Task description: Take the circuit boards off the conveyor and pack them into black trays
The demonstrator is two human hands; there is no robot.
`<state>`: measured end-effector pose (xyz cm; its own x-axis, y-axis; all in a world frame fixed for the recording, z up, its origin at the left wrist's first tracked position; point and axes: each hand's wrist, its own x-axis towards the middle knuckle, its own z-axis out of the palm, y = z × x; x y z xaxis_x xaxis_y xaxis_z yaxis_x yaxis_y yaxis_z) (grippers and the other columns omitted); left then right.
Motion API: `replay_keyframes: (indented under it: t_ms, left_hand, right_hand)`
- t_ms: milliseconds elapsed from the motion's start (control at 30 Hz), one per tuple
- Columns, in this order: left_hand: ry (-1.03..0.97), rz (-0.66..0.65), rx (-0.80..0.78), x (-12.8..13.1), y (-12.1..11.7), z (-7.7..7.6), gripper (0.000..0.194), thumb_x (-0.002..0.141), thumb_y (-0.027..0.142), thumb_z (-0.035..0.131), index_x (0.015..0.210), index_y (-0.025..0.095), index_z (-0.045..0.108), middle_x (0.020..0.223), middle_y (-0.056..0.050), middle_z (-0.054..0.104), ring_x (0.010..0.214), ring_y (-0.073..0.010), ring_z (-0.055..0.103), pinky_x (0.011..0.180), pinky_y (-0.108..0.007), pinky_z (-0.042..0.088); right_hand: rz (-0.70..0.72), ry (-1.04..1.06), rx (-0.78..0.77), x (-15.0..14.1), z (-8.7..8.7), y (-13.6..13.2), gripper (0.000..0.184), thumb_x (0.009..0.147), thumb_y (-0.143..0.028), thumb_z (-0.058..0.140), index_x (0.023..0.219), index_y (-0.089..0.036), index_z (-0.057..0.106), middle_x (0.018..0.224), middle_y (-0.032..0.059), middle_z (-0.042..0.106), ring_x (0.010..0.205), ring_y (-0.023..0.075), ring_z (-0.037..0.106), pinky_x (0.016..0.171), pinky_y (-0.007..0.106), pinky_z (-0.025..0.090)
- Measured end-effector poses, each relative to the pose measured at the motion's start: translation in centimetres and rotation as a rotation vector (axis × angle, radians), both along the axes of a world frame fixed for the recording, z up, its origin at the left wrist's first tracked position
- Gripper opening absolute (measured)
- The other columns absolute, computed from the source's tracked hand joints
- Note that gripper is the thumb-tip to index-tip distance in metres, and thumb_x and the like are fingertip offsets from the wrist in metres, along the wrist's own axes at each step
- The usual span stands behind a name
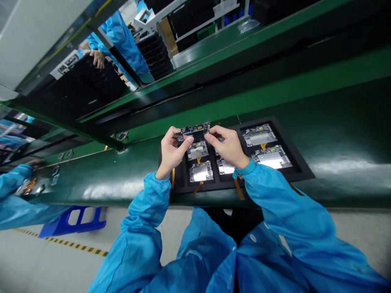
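Observation:
A circuit board (193, 131) with a shiny shield plate is held up between my two hands. My left hand (173, 150) grips its left end, thumb on the near side. At the other end my right hand (226, 143) pinches it between thumb and fingers. Below the hands lies a black foam tray (295, 176) with cut-out pockets. Several more circuit boards sit in it, such as one at the front (200, 171) and one at the right (271, 157). Orange flex strips (239, 189) hang over the tray's near edge. My right hand partly hides the middle boards.
The tray lies on a long green bench (131, 179). To the left, a co-worker's sleeve (15, 179) reaches over small parts on the bench. A blue plastic stool (76, 221) stands below. Behind the frame, another person (122, 40) has a hand on stacked black trays (88, 81).

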<state>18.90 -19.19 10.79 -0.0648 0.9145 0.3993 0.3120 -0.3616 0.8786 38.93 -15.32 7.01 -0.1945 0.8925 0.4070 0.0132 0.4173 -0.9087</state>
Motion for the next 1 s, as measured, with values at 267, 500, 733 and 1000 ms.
replay_keyframes:
  t_ms: [267,500,733,1000]
  left_hand:
    - [-0.119,-0.135,-0.175,0.2,1.1,-1.3,0.051,0.089,0.068,0.083,0.111,0.023,0.072,0.105,-0.007,0.080,0.098,-0.0250,0.078,0.084,-0.038,0.066]
    - [-0.185,-0.183,-0.271,0.5,0.9,-1.8,0.051,0.086,0.064,0.087,0.110,0.021,0.077,0.104,-0.008,0.082,0.089,-0.0254,0.080,0.079,-0.041,0.070]
    - [-0.181,-0.151,-0.268,0.6,0.1,-1.3,0.052,0.084,0.065,0.088,0.110,0.021,0.078,0.102,-0.008,0.083,0.090,-0.0269,0.081,0.078,-0.040,0.070]
    - [-0.201,0.046,-0.402,-5.7,-6.3,0.3,0.034,0.088,0.053,0.087,0.098,0.024,0.073,0.081,-0.003,0.073,0.061,-0.0169,0.070,0.053,-0.030,0.063]
  right_hand:
    - [0.106,0.146,-0.128,0.4,0.0,0.5,0.054,0.089,-0.074,0.073,0.073,-0.023,0.064,0.068,-0.0002,0.062,0.070,0.0185,0.059,0.067,0.033,0.052]
    - [0.209,0.133,-0.156,0.4,-0.2,0.8,0.052,0.092,-0.072,0.070,0.076,-0.025,0.057,0.070,-0.0019,0.058,0.069,0.0166,0.059,0.067,0.031,0.052]
    - [0.252,0.133,-0.164,0.4,0.3,0.2,0.054,0.091,-0.076,0.072,0.080,-0.025,0.057,0.073,-0.0013,0.058,0.070,0.0171,0.058,0.067,0.033,0.053]
    - [0.421,0.026,-0.138,-0.2,-0.8,0.2,0.049,0.098,-0.069,0.068,0.114,-0.023,0.061,0.097,0.0035,0.068,0.089,0.0189,0.064,0.081,0.035,0.055]
